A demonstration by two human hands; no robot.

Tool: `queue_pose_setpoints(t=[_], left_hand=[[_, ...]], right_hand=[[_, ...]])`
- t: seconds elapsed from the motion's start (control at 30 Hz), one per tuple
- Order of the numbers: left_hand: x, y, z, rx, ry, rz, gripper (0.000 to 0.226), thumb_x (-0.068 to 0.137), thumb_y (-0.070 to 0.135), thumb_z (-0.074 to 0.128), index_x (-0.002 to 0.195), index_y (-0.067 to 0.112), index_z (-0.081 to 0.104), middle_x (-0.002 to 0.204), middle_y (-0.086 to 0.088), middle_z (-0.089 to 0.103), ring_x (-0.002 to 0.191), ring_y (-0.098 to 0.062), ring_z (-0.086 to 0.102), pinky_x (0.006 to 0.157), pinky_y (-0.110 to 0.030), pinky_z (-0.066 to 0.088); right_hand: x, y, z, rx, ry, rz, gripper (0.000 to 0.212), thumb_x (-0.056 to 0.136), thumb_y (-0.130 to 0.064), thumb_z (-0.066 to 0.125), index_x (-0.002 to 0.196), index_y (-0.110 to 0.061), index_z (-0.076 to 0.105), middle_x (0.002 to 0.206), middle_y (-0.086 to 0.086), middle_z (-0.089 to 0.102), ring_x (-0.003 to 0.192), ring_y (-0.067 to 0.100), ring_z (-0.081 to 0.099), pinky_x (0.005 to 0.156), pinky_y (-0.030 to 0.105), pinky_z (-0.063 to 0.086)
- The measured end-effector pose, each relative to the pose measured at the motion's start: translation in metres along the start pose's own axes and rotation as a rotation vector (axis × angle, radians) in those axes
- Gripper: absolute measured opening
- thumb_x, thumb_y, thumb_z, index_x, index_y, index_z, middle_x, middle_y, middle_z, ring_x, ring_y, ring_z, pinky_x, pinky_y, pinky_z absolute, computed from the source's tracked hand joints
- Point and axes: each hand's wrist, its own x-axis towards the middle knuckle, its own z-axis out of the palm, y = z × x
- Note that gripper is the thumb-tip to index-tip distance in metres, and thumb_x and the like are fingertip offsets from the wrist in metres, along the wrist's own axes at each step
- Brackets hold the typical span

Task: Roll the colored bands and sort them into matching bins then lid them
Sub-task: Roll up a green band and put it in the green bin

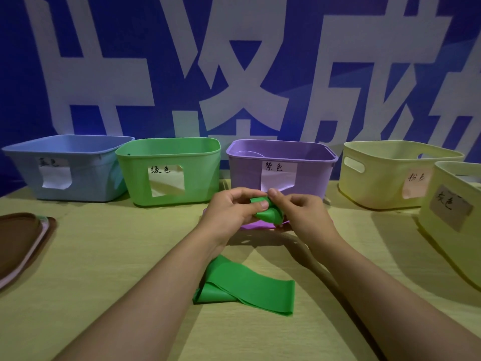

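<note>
Green band (268, 213) half-hidden inside both hands (263, 208)

Yellow-green cloth-covered desk (104, 269). Far edge: blue plastic bin (75, 178), green plastic bin (197, 173), purple plastic bin (247, 173), two pale yellow plastic bins (377, 183) (442, 243). Left edge: brown lids (18, 243). Centre: flat green elastic band (255, 287); purple lid (255, 225).

Blue wall banner (156, 35) with big white characters behind yellowish table (104, 256).

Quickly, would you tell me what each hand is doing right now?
Left hand: grips the rolled green band, thumb on top.
Right hand: pinches the same band from the other side.
</note>
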Motion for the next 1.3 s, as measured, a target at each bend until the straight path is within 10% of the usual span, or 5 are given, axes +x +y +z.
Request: queue_pose_setpoints(t=[0.53,0.9,1.3], left_hand=[[-0.0028,0.0054,0.0053,-0.162,0.028,-0.110,0.032,0.093,0.032,0.073,0.106,0.003,0.075,0.098,-0.015,0.079,0.090,-0.025,0.077,0.076,-0.027,0.061],[-0.0015,0.0054,0.0010,-0.164,0.018,-0.103,0.024,0.091,0.018,0.075,0.106,-0.001,0.075,0.093,-0.014,0.078,0.078,-0.020,0.074,0.071,-0.022,0.062],[-0.0022,0.0049,-0.0002,-0.127,-0.004,-0.060,0.028,0.081,0.000,0.079,0.108,0.004,0.077,0.103,-0.015,0.078,0.095,-0.027,0.077,0.087,-0.033,0.062]], right_hand=[[0.0025,0.0016,-0.0014,0.110,-0.055,-0.111,0.020,0.094,-0.020,0.069,0.100,-0.003,0.076,0.079,0.008,0.075,0.064,0.008,0.065,0.061,0.017,0.053],[0.0012,0.0032,-0.0002,0.168,-0.088,-0.074,0.016,0.094,-0.022,0.071,0.106,-0.013,0.076,0.096,0.003,0.078,0.092,0.019,0.075,0.079,0.028,0.062],[-0.0046,-0.0042,-0.0007,0.122,-0.051,0.054,0.042,0.093,-0.050,0.062,0.096,-0.011,0.076,0.076,0.006,0.076,0.066,0.014,0.067,0.070,0.026,0.061]])
